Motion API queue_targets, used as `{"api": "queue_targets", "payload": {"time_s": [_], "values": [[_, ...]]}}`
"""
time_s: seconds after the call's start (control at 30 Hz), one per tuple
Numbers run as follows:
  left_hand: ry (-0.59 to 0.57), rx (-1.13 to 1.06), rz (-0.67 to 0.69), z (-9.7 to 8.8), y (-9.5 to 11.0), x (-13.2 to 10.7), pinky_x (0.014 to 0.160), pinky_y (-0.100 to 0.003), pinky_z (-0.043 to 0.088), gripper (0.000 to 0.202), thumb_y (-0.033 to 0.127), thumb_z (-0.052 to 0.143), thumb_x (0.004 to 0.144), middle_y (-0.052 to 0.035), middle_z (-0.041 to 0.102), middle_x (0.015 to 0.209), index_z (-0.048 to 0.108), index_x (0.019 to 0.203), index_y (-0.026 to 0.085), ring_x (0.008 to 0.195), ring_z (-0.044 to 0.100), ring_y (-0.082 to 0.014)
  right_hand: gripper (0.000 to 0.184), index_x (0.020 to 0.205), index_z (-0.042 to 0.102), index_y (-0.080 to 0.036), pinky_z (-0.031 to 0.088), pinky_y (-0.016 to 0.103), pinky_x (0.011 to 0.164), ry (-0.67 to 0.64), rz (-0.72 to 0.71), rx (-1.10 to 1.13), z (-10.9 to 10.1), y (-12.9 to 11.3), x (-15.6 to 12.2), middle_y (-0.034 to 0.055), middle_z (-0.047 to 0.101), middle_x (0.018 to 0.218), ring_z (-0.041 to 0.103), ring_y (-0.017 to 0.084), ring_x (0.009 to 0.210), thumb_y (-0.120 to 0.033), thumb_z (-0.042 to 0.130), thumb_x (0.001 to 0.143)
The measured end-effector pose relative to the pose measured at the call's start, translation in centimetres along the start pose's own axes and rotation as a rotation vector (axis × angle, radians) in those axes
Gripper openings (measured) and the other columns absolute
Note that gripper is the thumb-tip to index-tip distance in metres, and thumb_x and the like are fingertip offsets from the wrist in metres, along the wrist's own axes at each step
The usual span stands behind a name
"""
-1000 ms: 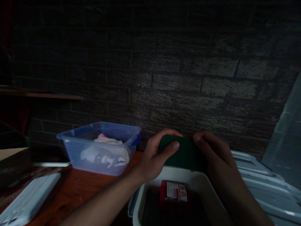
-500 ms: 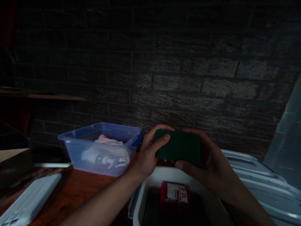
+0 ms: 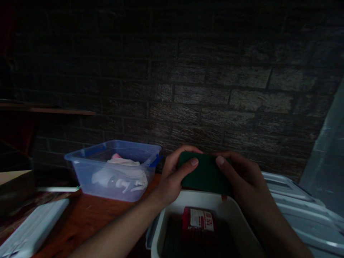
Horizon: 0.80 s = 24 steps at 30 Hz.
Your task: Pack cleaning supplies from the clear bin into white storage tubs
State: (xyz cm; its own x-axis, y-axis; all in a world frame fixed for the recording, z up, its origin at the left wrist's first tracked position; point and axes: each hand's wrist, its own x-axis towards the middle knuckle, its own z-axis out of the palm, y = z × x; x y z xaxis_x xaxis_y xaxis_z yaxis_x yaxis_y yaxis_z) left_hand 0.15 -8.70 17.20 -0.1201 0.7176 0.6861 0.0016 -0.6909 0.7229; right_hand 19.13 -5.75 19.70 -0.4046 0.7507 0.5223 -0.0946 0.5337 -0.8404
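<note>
A dark green, rectangular block (image 3: 205,175) with rounded corners is held up between both hands; whether it is a box or a pad I cannot tell. My left hand (image 3: 174,175) is closed on its left end, thumb across the front face and fingers over the top edge. On the right end my right hand (image 3: 243,175) grips it, with the thumb pressed on the front near the upper edge. Directly below stands a white plastic bin (image 3: 199,196). Inside it lies a red package (image 3: 200,224) with a white label and red print.
A clear bluish box (image 3: 107,186) with blue latches holds pale cloth and a white bottle-like item. Pale plastic lids (image 3: 303,215) lie at right. A long white case (image 3: 37,225) rests on the wooden table (image 3: 86,222). Behind is a dark brick wall (image 3: 172,89).
The green block has sunk slightly and shifted a little right with both hands. My right thumb has moved from its lower edge up onto its front face.
</note>
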Motion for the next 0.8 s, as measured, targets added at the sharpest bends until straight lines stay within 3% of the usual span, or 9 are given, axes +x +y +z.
{"api": "queue_targets", "payload": {"time_s": [0.1,0.2,0.33,0.43,0.5,0.6,0.67,0.8], "values": [[-0.024,0.021,0.020,0.13,0.05,-0.08,0.072,-0.025,0.043,0.016,0.036,0.068,0.092,0.0008,0.068,0.097,0.071,0.106,0.028,0.084,0.059,-0.0155,0.034,0.089,0.073,-0.022,0.043,0.016,0.037,0.057,0.005,-0.005,-0.09,0.12,0.23,-0.0042,0.053,0.057,0.052,0.009,0.045,-0.054,0.064,0.095],[-0.031,0.022,0.035,0.13,-0.08,-0.12,0.071,-0.025,0.043,0.017,0.036,0.069,0.092,0.0004,0.068,0.095,0.072,0.106,0.027,0.083,0.059,-0.0161,0.038,0.086,0.073,-0.021,0.042,0.015,0.038,0.103,0.020,0.009,-0.15,0.33,0.23,-0.0036,0.053,0.058,0.051,0.008,0.046,-0.056,0.062,0.096],[0.011,0.003,0.003,0.04,-0.26,-0.06,0.068,-0.025,0.044,0.019,0.037,0.068,0.091,-0.0012,0.068,0.095,0.071,0.106,0.025,0.082,0.060,-0.0173,0.032,0.100,0.074,-0.023,0.047,0.016,0.040,0.057,-0.008,0.037,-0.07,0.37,-0.04,-0.0026,0.058,0.068,0.055,0.010,0.053,-0.053,0.062,0.096],[0.073,-0.071,-0.029,0.05,-0.08,0.19,0.067,-0.025,0.046,0.018,0.036,0.067,0.091,-0.0019,0.067,0.093,0.071,0.104,0.024,0.081,0.061,-0.0182,0.033,0.121,0.066,-0.028,0.052,0.019,0.044,-0.067,-0.030,0.042,0.07,0.37,-0.33,-0.0010,0.065,0.088,0.060,0.012,0.063,-0.047,0.069,0.094],[0.113,-0.127,-0.046,0.12,0.17,0.41,0.063,-0.025,0.046,0.017,0.036,0.065,0.090,-0.0017,0.066,0.090,0.070,0.101,0.023,0.078,0.061,-0.0180,0.044,0.132,0.059,-0.032,0.056,0.019,0.052,-0.152,-0.046,0.050,0.18,0.42,-0.47,-0.0003,0.067,0.099,0.064,0.013,0.072,-0.040,0.074,0.091],[0.146,-0.193,-0.081,0.32,0.47,0.68,0.058,-0.026,0.047,0.019,0.038,0.063,0.089,-0.0016,0.066,0.086,0.070,0.098,0.023,0.070,0.060,-0.0178,0.059,0.137,0.052,-0.033,0.061,0.025,0.082,-0.227,-0.082,0.104,0.34,0.47,-0.56,0.0021,0.066,0.120,0.068,0.017,0.101,-0.029,0.081,0.086],[0.150,-0.226,-0.103,0.46,0.52,0.74,0.058,-0.026,0.047,0.019,0.038,0.063,0.087,-0.0018,0.066,0.085,0.070,0.097,0.023,0.068,0.060,-0.0177,0.064,0.137,0.049,-0.033,0.058,0.032,0.097,-0.267,-0.087,0.157,0.41,0.44,-0.55,0.0034,0.062,0.132,0.064,0.021,0.118,-0.026,0.083,0.083],[0.139,-0.271,-0.092,0.62,0.38,0.63,0.058,-0.026,0.047,0.019,0.037,0.061,0.089,-0.0020,0.066,0.085,0.069,0.096,0.021,0.062,0.057,-0.0150,0.065,0.137,0.048,-0.033,0.058,0.032,0.094,-0.305,-0.069,0.164,0.37,0.34,-0.56,0.0045,0.061,0.134,0.064,0.022,0.119,-0.026,0.083,0.083]]}}
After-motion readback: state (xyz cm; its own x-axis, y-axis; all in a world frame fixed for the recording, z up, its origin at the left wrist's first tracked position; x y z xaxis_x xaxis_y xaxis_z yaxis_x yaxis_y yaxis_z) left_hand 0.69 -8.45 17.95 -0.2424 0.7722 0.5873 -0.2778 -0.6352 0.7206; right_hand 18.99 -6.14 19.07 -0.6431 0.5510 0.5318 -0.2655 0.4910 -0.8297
